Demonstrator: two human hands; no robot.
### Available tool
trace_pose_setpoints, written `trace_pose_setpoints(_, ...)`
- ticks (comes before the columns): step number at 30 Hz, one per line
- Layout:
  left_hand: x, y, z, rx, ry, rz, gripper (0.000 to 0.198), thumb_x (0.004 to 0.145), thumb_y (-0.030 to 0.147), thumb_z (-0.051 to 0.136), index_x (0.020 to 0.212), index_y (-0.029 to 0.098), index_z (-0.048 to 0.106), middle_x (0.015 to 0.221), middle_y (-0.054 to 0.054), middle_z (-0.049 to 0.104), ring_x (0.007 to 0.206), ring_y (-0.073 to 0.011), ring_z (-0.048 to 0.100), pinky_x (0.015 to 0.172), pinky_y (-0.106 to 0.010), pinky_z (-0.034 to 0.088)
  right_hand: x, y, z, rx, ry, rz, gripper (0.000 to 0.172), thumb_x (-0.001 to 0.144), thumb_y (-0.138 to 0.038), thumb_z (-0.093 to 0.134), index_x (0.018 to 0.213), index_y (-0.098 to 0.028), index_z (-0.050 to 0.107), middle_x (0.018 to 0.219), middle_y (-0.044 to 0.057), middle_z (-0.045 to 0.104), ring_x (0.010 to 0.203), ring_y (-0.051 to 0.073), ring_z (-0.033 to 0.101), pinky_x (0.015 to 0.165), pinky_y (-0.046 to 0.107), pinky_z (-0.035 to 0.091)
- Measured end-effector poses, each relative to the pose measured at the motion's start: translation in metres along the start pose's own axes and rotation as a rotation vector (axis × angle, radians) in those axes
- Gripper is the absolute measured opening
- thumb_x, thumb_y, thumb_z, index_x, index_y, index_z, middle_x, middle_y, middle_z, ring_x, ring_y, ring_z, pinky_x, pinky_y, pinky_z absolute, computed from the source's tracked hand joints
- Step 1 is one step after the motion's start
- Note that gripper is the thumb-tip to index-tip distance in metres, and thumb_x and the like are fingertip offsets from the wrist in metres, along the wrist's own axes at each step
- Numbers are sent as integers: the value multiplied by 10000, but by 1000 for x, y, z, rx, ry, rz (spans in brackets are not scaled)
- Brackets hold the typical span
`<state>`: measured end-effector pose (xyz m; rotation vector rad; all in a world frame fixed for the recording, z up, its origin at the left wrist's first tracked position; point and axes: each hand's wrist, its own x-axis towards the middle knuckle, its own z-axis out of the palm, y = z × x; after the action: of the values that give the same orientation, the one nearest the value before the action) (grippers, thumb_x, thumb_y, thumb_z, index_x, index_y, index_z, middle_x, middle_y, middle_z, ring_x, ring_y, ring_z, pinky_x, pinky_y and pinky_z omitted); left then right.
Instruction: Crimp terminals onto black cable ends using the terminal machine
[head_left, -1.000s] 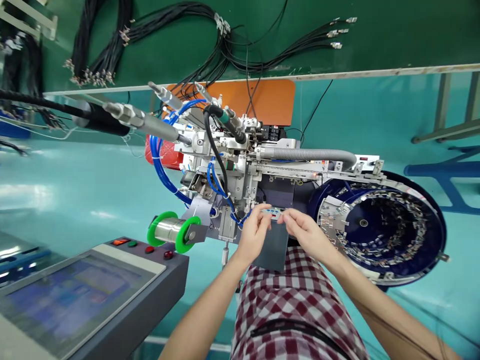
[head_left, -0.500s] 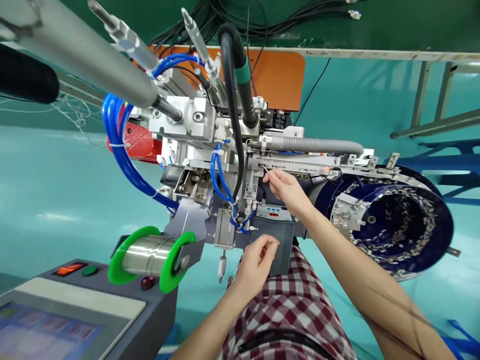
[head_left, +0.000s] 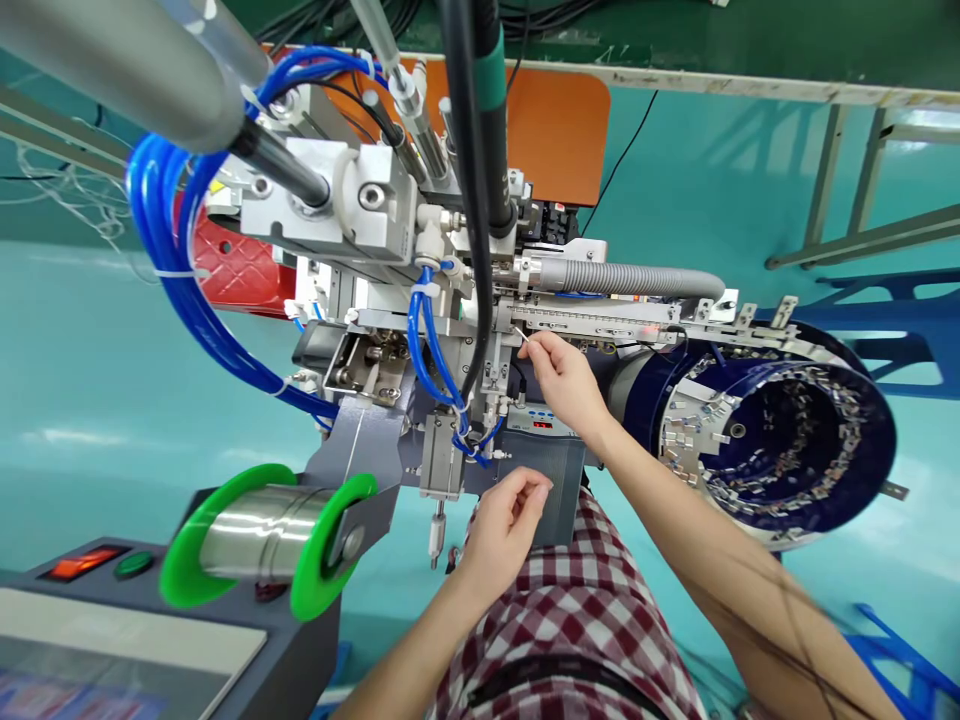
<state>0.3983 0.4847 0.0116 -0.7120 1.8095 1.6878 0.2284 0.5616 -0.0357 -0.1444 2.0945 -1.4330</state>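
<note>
My right hand (head_left: 564, 378) pinches a thin, light-coloured stick-like piece (head_left: 521, 335) between thumb and fingertips. Its tip reaches to the left end of a metal feed rail (head_left: 592, 320) on the machine. Lower down, my left hand (head_left: 510, 515) hovers in front of a grey control box (head_left: 551, 480) with a red digital display. Its thumb and fingers are curled together, and whatever they may hold cannot be made out. To the left of the right hand stands the machine's metal body with blue air hoses (head_left: 435, 350).
A dark blue round feeder bowl (head_left: 885, 440) with many small metal parts stands at the right. At lower left are a green-flanged wire spool (head_left: 304, 590) and a control panel (head_left: 150, 620). A grey corrugated hose (head_left: 637, 278) runs above the rail. Behind is an orange stool top (head_left: 562, 130).
The view has shifted, so the machine and spool look larger and further left. My right hand keeps its pinch at the rail end; my left hand stays curled in nearly the same place.
</note>
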Motion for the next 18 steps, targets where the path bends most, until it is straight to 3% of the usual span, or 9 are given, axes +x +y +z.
trace_pose_setpoints(3,0,0,2,-4,-9,2,294,953,426,440,935,180,599,727,5,525,677,-123,476,609,-236,363,-5,-6,1,-159,75,-54,223,966,-307,411,856,-220,583,638,-24,520,517,121,384,581,260,286)
trace_pose_setpoints(7,-1,0,2,-2,-14,13,292,955,423,438,930,179,597,719,7,517,667,-121,471,607,-238,361,-8,-10,3,-241,77,-63,219,972,-298,406,872,-231,589,657,-11,566,536,137,440,601,264,293)
trace_pose_setpoints(13,-3,3,1,-13,-10,15,287,949,424,447,932,179,596,718,5,520,665,-124,470,597,-238,361,-8,-6,9,-156,58,-35,227,963,-318,410,839,-228,578,638,-19,527,520,132,390,567,258,284)
trace_pose_setpoints(18,-6,6,-1,-12,-7,13,302,950,438,442,930,182,601,721,5,524,666,-125,470,598,-234,365,-2,0,11,46,10,37,253,945,-374,415,811,-219,563,548,-48,374,504,122,323,505,246,250)
